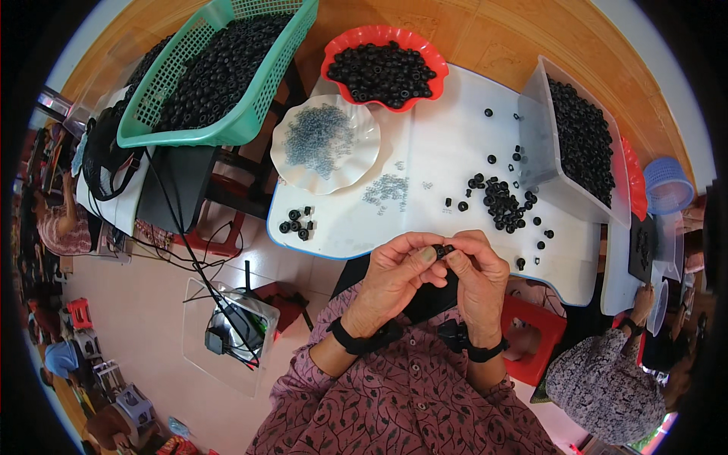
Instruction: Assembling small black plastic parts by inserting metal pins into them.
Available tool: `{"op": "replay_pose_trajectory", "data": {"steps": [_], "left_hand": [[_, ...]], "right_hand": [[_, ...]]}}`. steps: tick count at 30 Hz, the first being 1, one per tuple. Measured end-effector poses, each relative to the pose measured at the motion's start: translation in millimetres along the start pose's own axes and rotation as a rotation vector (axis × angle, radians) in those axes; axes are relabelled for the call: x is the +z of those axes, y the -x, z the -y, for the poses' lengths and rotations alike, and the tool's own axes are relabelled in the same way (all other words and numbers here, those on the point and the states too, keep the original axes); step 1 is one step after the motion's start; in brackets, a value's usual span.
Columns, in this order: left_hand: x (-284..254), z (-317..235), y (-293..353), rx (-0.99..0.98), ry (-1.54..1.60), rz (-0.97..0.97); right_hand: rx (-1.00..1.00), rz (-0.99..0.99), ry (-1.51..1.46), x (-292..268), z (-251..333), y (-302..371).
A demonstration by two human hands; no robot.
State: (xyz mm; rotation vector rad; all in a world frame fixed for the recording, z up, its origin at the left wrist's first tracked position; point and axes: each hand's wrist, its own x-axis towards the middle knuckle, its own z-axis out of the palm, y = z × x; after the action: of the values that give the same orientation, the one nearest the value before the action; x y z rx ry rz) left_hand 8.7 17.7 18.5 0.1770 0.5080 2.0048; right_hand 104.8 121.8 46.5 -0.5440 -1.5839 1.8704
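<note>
My left hand (394, 282) and my right hand (479, 282) meet just in front of the white table's near edge. Thumbs and fingers of both pinch a small black plastic part (443, 251); the fingers partly cover it. Beyond them, a loose pile of black round parts (503, 203) lies on the tabletop, with single ones scattered about. Tiny silvery pieces (387, 189), perhaps springs, are spread left of the pile. More of them fill the middle of a white scalloped plate (368, 155). A small group of black parts (297, 226) sits at the table's left corner.
A red scalloped bowl (438, 74) of black parts stands at the back. To the right is a clear bin (572, 199) full of them, to the left a green basket (220, 135). Cables (178, 216) hang at the left. Another person (607, 383) sits at the right.
</note>
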Motion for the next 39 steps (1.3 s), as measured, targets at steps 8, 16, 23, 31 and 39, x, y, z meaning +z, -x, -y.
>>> {"op": "replay_pose_trajectory", "data": {"steps": [8,16,23,31,39], "left_hand": [[3.9,-0.5,2.2,0.032,-0.063,-0.03],[8.5,-1.0,5.8,0.046,-0.125,-0.075],[11.0,1.5,6.0,0.114,-0.159,-0.11],[8.9,2.0,5.5,0.132,-0.23,-0.129],[6.0,1.5,4.6,0.147,-0.252,-0.127]], "right_hand": [[-0.033,-0.031,0.128,2.7,1.6,1.4],[-0.091,-0.055,0.195,4.9,1.6,2.2],[-0.101,-0.072,0.21,5.2,-0.4,3.7],[-0.106,-0.074,0.203,5.8,-2.3,3.9],[-0.109,-0.076,0.32,8.6,2.4,5.9]]}}
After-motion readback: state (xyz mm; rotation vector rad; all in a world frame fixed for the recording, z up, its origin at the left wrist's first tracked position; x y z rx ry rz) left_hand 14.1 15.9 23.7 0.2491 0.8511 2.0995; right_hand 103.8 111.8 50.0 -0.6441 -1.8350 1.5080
